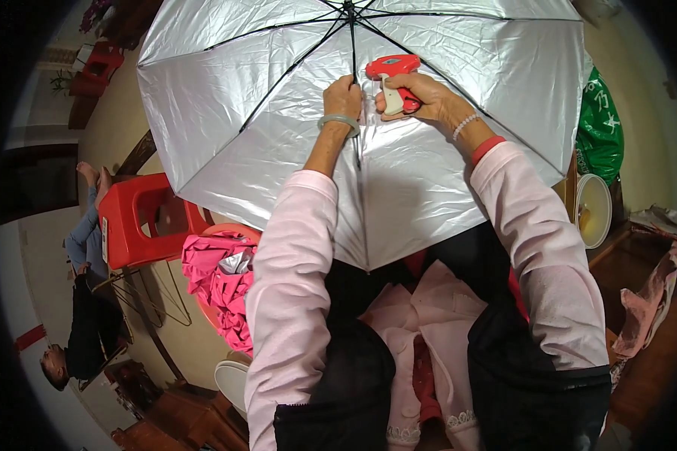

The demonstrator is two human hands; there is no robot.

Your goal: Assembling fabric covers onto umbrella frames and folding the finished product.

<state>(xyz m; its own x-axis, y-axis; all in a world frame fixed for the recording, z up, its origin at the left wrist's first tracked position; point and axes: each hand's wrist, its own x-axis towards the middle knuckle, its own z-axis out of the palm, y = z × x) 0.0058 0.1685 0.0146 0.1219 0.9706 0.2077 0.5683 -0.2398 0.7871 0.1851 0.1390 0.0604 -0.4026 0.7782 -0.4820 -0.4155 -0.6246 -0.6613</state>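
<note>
An open umbrella (278,150) spreads in front of me, its silver inner side and thin black ribs facing me. My left hand (342,99), with a pale bangle at the wrist, is closed around the middle black rib, below the hub (348,7). Close beside it on the right, my right hand (429,96) grips a red and white pistol-shaped hand tool (393,69) by its handle. The tool's head points left, over the silver cloth. Its front end lies near the rib, but I cannot tell whether they touch.
On the left, bright pink cloth (222,289) fills a red basin, near a red plastic stool (147,218). Farther left, another person (94,316) sits with feet up. A green bag (600,128), a white bucket (593,212) and wooden furniture (624,270) stand on the right.
</note>
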